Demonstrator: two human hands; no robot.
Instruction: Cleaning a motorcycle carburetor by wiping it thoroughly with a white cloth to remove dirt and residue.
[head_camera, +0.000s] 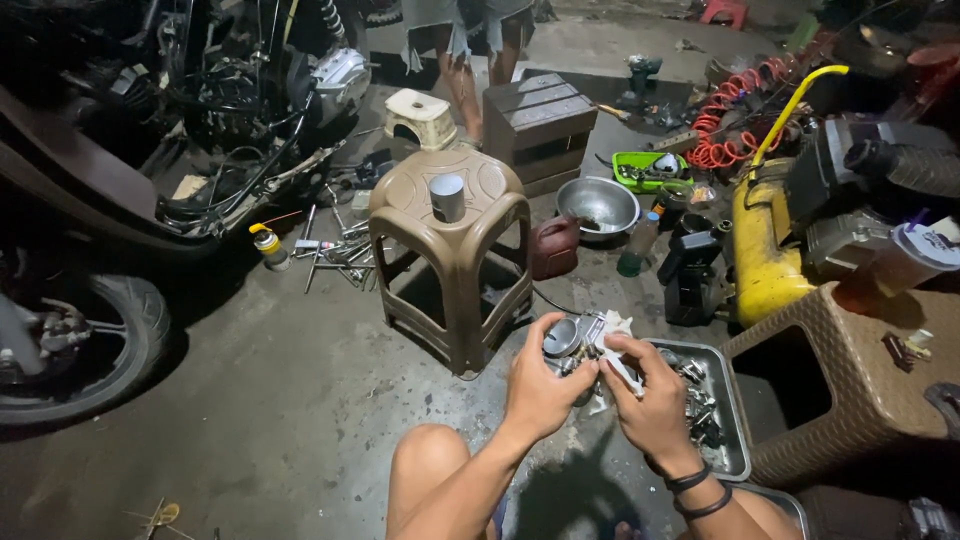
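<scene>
Left hand (538, 385) closed round shiny metal part (562, 338), held above the floor beside parts tray (738, 420); right hand (650, 400) pinches white rag (612, 345) against its right side, touching

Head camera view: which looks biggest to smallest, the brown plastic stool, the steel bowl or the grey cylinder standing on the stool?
1. Brown plastic stool
2. Steel bowl
3. Grey cylinder

The bowl lies farther away, yet the order looks safe.

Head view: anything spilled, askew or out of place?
Hand tools lie loose across the concrete floor beside the motorcycle. A metal cylinder stands alone atop the brown stool. No spill visible. Both hands hold a metal part with a rag.
</scene>
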